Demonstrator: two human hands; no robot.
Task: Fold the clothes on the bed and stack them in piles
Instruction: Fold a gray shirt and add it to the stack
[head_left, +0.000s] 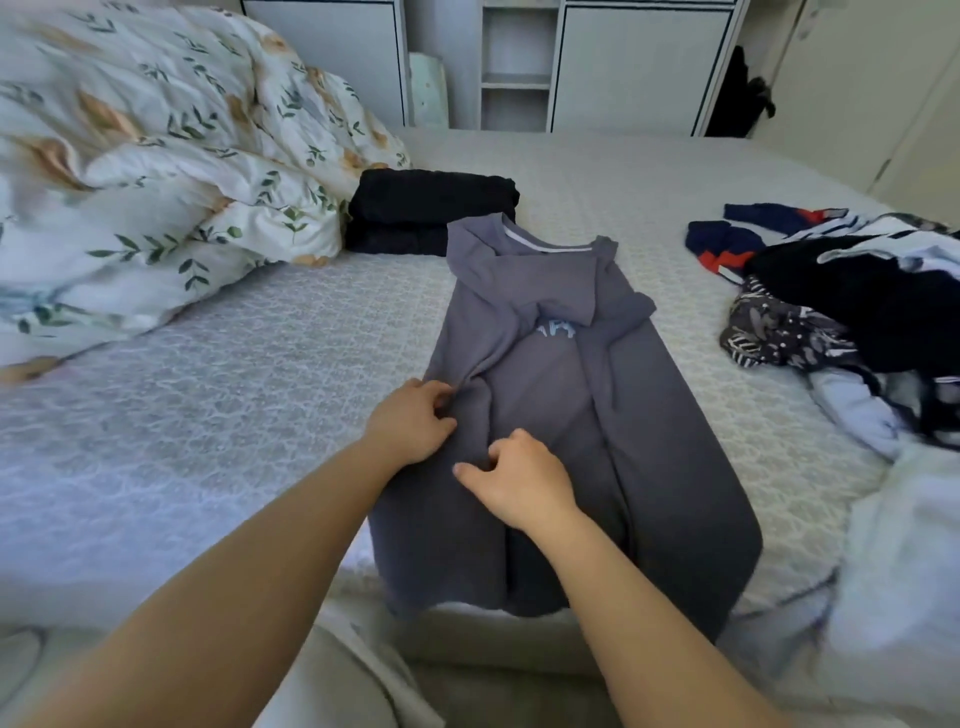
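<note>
Grey T-shirt (597, 415) lies lengthwise on the bed (260, 364), collar away from the person, hem hanging over the near edge; both sides already folded inward, sleeves lying across the chest, pale lettering partly covered; left hand (410, 421) at the shirt's left folded edge, fingers curled and pinching a ridge of the cloth; right hand (519, 480) just beside it, resting on the shirt's middle, fingers bent down onto the fabric, thumb out to the left; whether the right actually grips cloth, cannot tell; folded black pile (431, 213) beyond the collar, touching the floral duvet (156, 156) heaped at the left; unfolded clothes heap (857, 301) at the right, dark, navy-and-red, patterned and pale blue pieces mixed, apart from the shirt; white cabinets (639, 67) past the far edge of the bed.
</note>
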